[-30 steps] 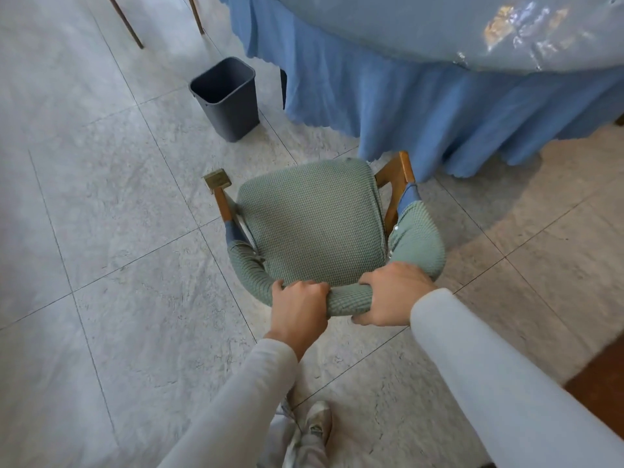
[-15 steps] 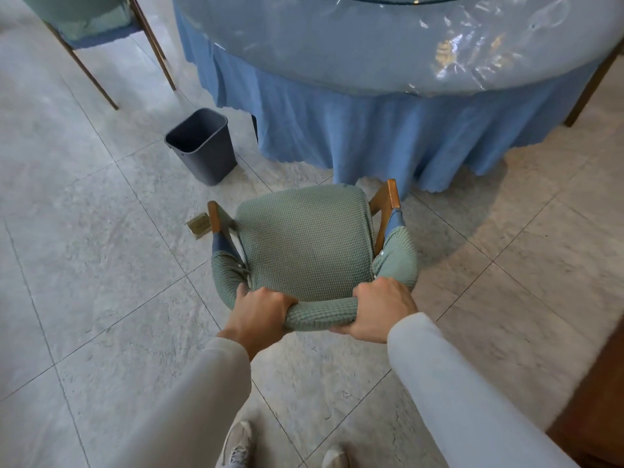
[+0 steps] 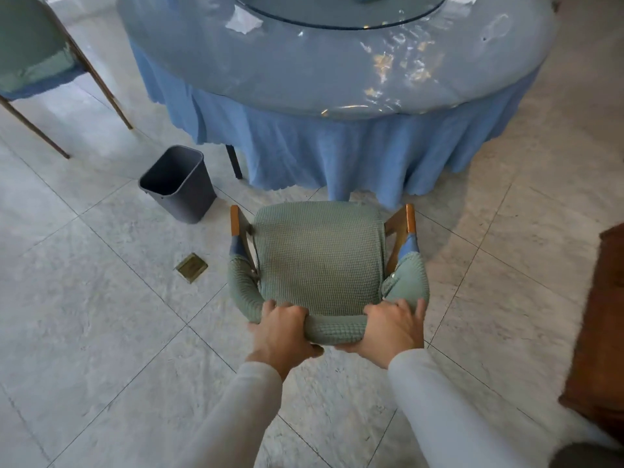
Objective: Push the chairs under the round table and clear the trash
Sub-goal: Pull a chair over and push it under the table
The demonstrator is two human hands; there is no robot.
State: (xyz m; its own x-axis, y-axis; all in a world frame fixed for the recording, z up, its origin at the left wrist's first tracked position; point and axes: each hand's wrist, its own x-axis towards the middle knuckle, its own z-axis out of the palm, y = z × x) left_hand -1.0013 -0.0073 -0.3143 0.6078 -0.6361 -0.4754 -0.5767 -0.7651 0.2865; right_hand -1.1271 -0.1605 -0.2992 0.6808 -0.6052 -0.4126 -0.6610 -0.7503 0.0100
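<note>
A green-covered chair [image 3: 319, 256] with wooden arms stands in front of me, its front edge at the hem of the blue cloth of the round table [image 3: 337, 143]. My left hand [image 3: 282, 332] and my right hand [image 3: 390, 327] both grip the padded top of the chair's backrest. White crumpled trash [image 3: 243, 22] lies on the table's clear plastic cover, beside a glass turntable [image 3: 337, 11].
A dark grey bin [image 3: 179, 184] stands on the floor left of the chair, near the cloth. A brass floor plate [image 3: 191, 267] lies between bin and chair. A second green chair [image 3: 37, 62] stands at far left. Brown wooden furniture [image 3: 604, 315] is at right.
The chair has moved forward to the table, both hands staying on its backrest. More of the tabletop and the second chair have come into view.
</note>
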